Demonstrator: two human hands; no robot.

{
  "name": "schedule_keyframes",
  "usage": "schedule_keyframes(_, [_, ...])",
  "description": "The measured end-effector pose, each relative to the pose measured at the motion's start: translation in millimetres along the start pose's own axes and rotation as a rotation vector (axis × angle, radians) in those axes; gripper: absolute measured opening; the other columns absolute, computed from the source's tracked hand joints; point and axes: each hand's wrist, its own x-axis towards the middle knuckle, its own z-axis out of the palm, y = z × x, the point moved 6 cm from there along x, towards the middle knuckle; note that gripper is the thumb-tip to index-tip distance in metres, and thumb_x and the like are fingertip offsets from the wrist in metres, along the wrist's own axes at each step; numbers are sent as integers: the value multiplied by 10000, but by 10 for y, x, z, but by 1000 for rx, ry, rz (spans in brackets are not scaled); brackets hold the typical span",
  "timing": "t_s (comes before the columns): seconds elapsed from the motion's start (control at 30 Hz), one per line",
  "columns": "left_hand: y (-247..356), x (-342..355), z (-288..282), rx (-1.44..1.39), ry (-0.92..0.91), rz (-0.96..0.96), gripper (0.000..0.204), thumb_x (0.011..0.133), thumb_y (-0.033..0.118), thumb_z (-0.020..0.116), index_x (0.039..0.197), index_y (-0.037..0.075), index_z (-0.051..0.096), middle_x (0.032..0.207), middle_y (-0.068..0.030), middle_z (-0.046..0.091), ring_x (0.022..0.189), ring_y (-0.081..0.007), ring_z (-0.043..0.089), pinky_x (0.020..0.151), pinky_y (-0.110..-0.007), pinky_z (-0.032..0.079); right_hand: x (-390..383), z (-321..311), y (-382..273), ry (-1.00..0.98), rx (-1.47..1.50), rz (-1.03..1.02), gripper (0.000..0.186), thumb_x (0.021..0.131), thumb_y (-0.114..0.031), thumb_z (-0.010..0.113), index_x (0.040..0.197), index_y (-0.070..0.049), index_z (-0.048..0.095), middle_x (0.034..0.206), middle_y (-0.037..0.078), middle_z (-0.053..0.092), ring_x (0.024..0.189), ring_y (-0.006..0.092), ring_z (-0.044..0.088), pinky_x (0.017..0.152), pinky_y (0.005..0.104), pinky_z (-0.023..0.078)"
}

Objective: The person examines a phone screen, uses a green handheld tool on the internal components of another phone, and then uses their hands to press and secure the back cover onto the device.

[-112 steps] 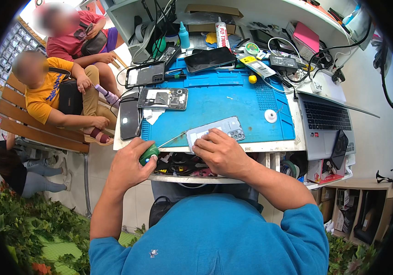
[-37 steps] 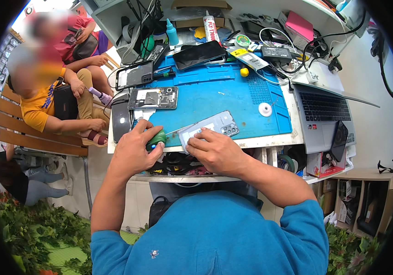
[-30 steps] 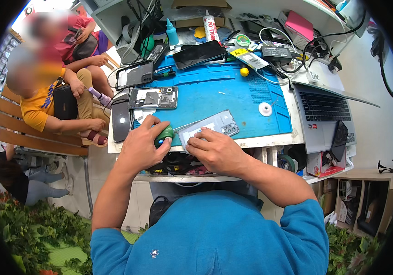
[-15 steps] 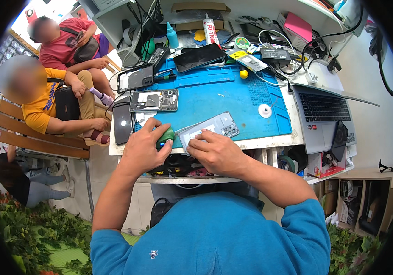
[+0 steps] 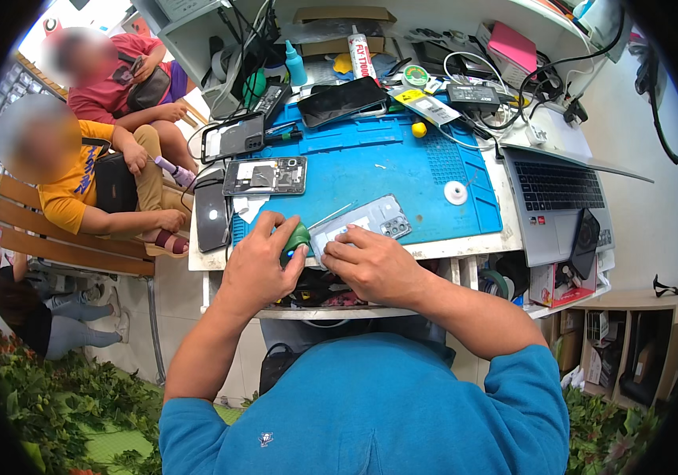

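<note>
My left hand point(image 5: 258, 265) is closed round a rounded green object point(image 5: 298, 240) with a bit of blue at its lower end; its exact kind is unclear. A thin, light rod point(image 5: 332, 214) reaches from beside it toward the upper right, along the phone's edge. I cannot tell whether the two are joined. My right hand point(image 5: 374, 265) has its fingers bent and pressed on a silvery-grey phone back point(image 5: 374, 215) with several camera rings at its right end. This piece lies tilted at the mat's front edge, its lower left partly under my fingers.
The blue repair mat point(image 5: 355, 170) carries an opened phone point(image 5: 266, 176), a dark phone frame point(image 5: 233, 138), a black phone point(image 5: 342, 101) and a white spool point(image 5: 455, 192). A laptop point(image 5: 556, 186) stands right; cables and tubes crowd the back. Two people point(image 5: 121, 178) sit left.
My left hand has shifted slightly right with the green object, closer to the phone back. The thin rod now shows plainly above the phone's edge. My right hand stays in place.
</note>
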Motion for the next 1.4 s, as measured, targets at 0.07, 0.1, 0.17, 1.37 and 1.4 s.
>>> schedule_keyframes(0.07, [13, -5, 11, -37, 1, -60, 466, 989, 202, 875, 1411, 20, 795, 1251, -169, 728, 856, -374, 791, 775, -463, 651, -6, 7, 10, -5, -7, -6, 386, 872, -126, 785, 1223, 33, 794, 1224, 105, 762, 1142, 298, 720, 1043, 429, 619])
schedule_keyframes(0.1, [25, -14, 3, -38, -1, -58, 466, 989, 202, 875, 1411, 20, 795, 1251, -169, 728, 856, -374, 791, 775, -463, 651, -12, 9, 14, -4, -9, -4, 386, 872, -126, 785, 1223, 33, 794, 1224, 105, 762, 1142, 298, 720, 1043, 429, 619])
schedule_keyframes(0.17, [43, -41, -1, -18, -46, -56, 469, 993, 176, 869, 1424, 12, 785, 1247, -175, 725, 859, -375, 792, 783, -462, 651, -13, 10, 12, -1, 4, 0, 389, 866, -123, 789, 1221, 34, 795, 1229, 104, 761, 1144, 298, 720, 1043, 429, 618])
schedule_keyframes(1.37, [8, -120, -20, -2, -38, -90, 470, 977, 202, 874, 1405, 22, 796, 1261, -166, 732, 965, -393, 802, 834, -479, 652, -14, 19, 16, -12, 13, 4, 392, 868, -117, 777, 1231, 32, 786, 1238, 99, 751, 1142, 301, 723, 1004, 423, 634])
schedule_keyframes(1.4, [-7, -122, -10, -5, -39, -91, 470, 977, 202, 874, 1405, 22, 796, 1261, -166, 732, 965, -393, 802, 834, -479, 652, -14, 27, 19, -14, 14, 5, 392, 868, -117, 777, 1231, 32, 786, 1238, 99, 751, 1142, 301, 723, 1004, 423, 634])
